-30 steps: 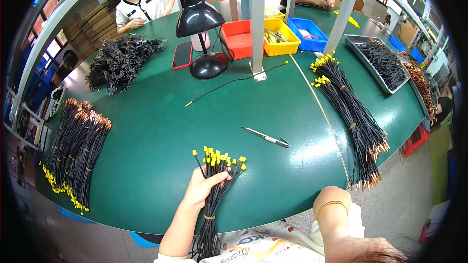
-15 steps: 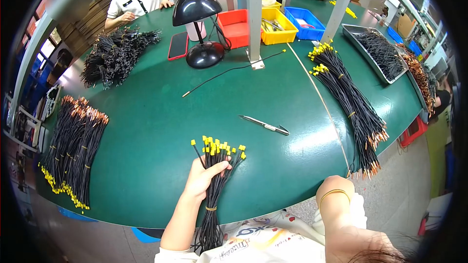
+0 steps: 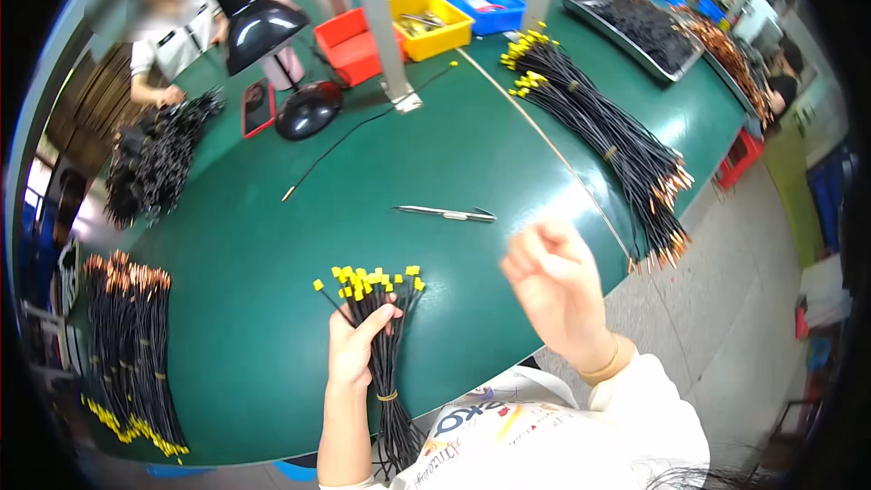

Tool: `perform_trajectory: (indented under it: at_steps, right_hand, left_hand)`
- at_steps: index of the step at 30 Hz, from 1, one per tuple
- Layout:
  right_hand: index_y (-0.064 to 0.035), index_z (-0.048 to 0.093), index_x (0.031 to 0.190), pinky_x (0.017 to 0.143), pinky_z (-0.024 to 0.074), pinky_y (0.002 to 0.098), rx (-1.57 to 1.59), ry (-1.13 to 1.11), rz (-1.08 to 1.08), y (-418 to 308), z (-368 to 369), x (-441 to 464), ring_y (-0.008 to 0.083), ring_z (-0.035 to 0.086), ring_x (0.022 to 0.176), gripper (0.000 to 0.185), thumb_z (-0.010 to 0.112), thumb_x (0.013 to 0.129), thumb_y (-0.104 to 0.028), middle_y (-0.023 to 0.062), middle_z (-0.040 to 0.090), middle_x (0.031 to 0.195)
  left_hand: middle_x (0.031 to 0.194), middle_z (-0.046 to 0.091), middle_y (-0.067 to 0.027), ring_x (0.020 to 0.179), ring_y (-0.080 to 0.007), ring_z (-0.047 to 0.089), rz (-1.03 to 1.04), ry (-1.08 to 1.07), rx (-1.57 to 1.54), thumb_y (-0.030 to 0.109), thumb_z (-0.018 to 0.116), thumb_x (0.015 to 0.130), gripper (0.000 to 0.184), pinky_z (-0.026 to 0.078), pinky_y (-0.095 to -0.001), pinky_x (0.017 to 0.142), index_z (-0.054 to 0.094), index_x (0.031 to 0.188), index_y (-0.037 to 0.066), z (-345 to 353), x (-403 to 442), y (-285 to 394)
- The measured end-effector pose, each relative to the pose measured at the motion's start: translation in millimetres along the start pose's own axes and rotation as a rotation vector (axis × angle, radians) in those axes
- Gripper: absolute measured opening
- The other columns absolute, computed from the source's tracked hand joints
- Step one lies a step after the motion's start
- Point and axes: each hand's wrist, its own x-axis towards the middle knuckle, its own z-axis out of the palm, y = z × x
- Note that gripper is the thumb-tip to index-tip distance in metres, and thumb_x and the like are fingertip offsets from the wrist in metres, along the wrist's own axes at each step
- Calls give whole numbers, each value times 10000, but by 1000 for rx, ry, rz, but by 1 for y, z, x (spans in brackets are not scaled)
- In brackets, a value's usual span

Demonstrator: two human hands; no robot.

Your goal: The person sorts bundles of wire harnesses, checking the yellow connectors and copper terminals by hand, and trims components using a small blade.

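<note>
My left hand (image 3: 352, 345) is closed around a bundle of black cables (image 3: 388, 363) with yellow tips, its thumb across the front. The yellow tips fan out above the fist, and one cable leans apart to the left. A tan band circles the bundle below the hand; its lower end hangs over my shirt. My right hand (image 3: 558, 286) is raised over the table's right part, somewhat blurred, with fingers loosely bent and nothing visible in them. Nearest to it lies a silver pen (image 3: 445, 212). Farther back, a single black cable (image 3: 336, 147) lies slanting.
Banded cable bundles lie at left (image 3: 127, 354) and right (image 3: 603, 132). A dark cable heap (image 3: 154, 159), phone (image 3: 259, 109), black lamp (image 3: 308, 111), red bin (image 3: 349, 50), yellow bin (image 3: 435, 32) and blue bin (image 3: 485, 9) stand behind. A metal tray (image 3: 626, 50) sits far right. Another person faces me.
My right hand has risen from the table's right edge and moved left over the tabletop. The left hand still grips the cable bundle. The view has turned to the right.
</note>
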Motion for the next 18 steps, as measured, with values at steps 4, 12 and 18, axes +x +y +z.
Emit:
perform_trajectory:
  at_steps: [4,12,18]
  right_hand:
    - [-124,342,814,637,293,233,358,-96,412,1,-4,9,108,309,659,185,513,747,-100,-13,314,683]
    - [-69,416,803,661,341,245,509,-227,526,8,0,7,122,394,693,111,514,760,-99,13,407,708]
    - [1,493,899,656,417,281,508,-901,602,-25,25,-19,160,502,739,158,506,805,-124,62,507,844]
  left_hand:
    - [689,586,-63,558,-87,495,17,13,-11,60,603,705,168,390,-202,537,561,849,-16,1,0,-3]
    - [713,580,-64,562,-93,495,-2,49,50,48,589,710,223,391,-212,533,532,912,-28,1,-1,0]
    - [708,573,-86,559,-111,500,47,1,-26,6,569,713,206,393,-200,528,515,906,-43,-23,12,-24]
